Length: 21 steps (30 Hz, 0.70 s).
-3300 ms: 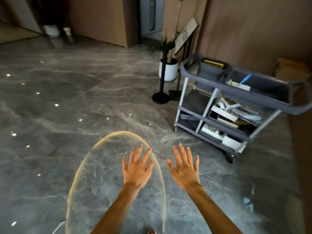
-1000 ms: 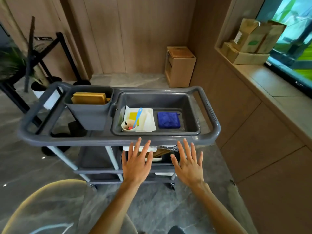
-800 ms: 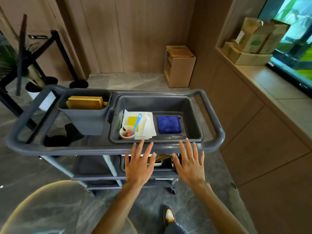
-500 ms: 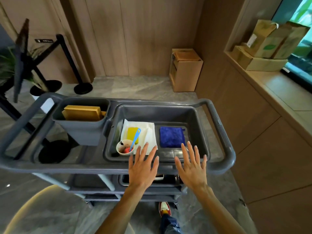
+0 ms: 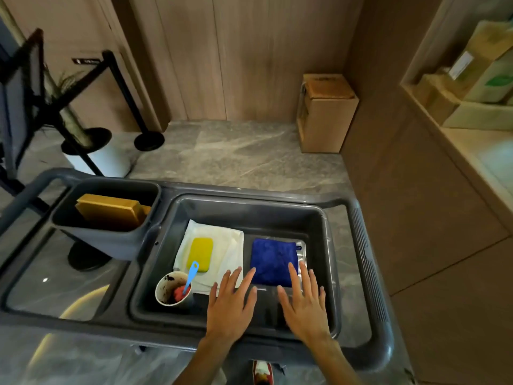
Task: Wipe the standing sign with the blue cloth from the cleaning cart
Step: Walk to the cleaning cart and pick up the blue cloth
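Observation:
The folded blue cloth (image 5: 273,259) lies flat in the right tray of the grey cleaning cart (image 5: 369,273). My left hand (image 5: 231,304) hovers over the tray's near edge with fingers straight and spread, its fingertips at the cloth's lower left corner. My right hand (image 5: 304,304) is likewise flat and spread, its fingertips over the cloth's near right edge. Neither hand holds anything. The standing sign (image 5: 20,93) shows edge-on at the far left, on a black frame.
In the same tray lie a white cloth (image 5: 222,245) with a yellow sponge (image 5: 200,254) and a paper cup (image 5: 172,287) holding a light blue tool. A grey bin (image 5: 111,232) holds a yellow-brown box. A black stanchion base (image 5: 148,140), white plant pot (image 5: 108,159) and cardboard box (image 5: 324,112) stand beyond.
I have walked up to the cart. Both open hands moved forward from in front of the cart's handle to over the tray, reaching the near edge of the blue cloth.

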Motion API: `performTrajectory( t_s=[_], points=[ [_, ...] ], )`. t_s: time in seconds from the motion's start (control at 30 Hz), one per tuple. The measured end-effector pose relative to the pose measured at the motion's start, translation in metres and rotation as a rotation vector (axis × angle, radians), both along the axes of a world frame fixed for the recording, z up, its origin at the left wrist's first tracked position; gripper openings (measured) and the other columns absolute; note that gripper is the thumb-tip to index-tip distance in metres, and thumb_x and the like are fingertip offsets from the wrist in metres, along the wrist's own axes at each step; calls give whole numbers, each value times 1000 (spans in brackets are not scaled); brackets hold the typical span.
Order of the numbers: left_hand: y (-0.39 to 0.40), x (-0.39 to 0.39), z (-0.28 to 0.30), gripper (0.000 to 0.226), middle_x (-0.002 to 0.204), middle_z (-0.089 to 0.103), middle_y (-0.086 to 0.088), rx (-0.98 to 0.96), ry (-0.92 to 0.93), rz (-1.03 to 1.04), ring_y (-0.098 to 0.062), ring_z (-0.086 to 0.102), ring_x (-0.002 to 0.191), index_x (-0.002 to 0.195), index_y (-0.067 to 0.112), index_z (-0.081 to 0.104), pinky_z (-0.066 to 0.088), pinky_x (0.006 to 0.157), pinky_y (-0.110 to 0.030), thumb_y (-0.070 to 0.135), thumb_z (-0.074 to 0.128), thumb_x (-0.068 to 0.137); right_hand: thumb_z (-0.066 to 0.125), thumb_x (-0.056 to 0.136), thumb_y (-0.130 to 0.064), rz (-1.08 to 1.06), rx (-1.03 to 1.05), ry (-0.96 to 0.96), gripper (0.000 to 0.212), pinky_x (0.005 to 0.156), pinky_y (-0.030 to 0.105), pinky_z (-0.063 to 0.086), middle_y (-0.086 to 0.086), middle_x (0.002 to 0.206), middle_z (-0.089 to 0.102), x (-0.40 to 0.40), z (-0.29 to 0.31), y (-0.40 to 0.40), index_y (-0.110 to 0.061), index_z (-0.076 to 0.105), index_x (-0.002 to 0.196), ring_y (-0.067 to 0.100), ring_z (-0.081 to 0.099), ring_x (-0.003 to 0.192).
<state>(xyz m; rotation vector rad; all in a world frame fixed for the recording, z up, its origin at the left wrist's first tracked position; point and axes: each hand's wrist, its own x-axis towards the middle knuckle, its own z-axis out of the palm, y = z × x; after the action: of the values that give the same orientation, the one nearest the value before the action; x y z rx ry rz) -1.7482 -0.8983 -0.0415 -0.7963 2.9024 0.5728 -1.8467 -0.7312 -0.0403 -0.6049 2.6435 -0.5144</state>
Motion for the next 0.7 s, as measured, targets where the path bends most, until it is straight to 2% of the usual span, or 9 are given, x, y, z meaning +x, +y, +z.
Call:
performTrajectory(
  t_s=[0.17, 0.3, 0.43, 0.5, 0.6, 0.7],
  points=[
    [0, -22, -7, 53, 163, 29, 8, 13, -2, 12, -14, 19, 153, 155, 46, 23, 18, 122, -44, 55, 28, 102, 24, 100, -64, -11, -66, -78, 67, 126, 50, -1, -11, 165, -23, -23, -15, 2, -47, -18, 150, 16, -17, 154],
    [-3, -47, -21, 50, 157, 41, 3, 69, 32, -12, -16, 34, 146, 154, 36, 33, 31, 118, -44, 40, 41, 104, 33, 103, -56, -71, -200, -169, 63, 128, 48, 13, -14, 169, -11, -36, -25, 3, -51, -2, 154, 15, -11, 156],
    [-6, -68, -43, 49, 146, 52, -8, 138, 28, 7, -22, 53, 130, 151, 22, 43, 45, 107, -42, 29, 51, 103, 43, 104, -45, -156, -311, -222, 59, 124, 43, 19, -8, 169, 2, -51, -39, 0, -44, 18, 157, 16, 0, 156],
    [-11, -74, -54, 45, 131, 58, -9, 177, 20, 17, -23, 60, 117, 146, 20, 49, 50, 99, -38, 29, 53, 102, 48, 104, -39, -189, -343, -247, 57, 121, 39, 22, -5, 168, 6, -58, -49, -5, -43, 26, 156, 15, 5, 154],
    [-19, -85, -63, 35, 108, 56, -7, 202, -6, 16, -19, 59, 97, 133, 24, 60, 52, 84, -30, 33, 58, 99, 59, 100, -25, -241, -310, -270, 53, 118, 35, 28, 3, 163, 15, -73, -63, -12, -35, 42, 149, 21, 15, 152],
    [-27, -104, -71, 29, 103, 52, -7, 196, -2, -13, -19, 55, 92, 124, 24, 64, 52, 80, -31, 33, 63, 96, 66, 95, -18, -218, -234, -167, 39, 115, 32, 37, 9, 143, 37, -88, -79, -25, -24, 60, 134, 17, 34, 133]
  ],
)
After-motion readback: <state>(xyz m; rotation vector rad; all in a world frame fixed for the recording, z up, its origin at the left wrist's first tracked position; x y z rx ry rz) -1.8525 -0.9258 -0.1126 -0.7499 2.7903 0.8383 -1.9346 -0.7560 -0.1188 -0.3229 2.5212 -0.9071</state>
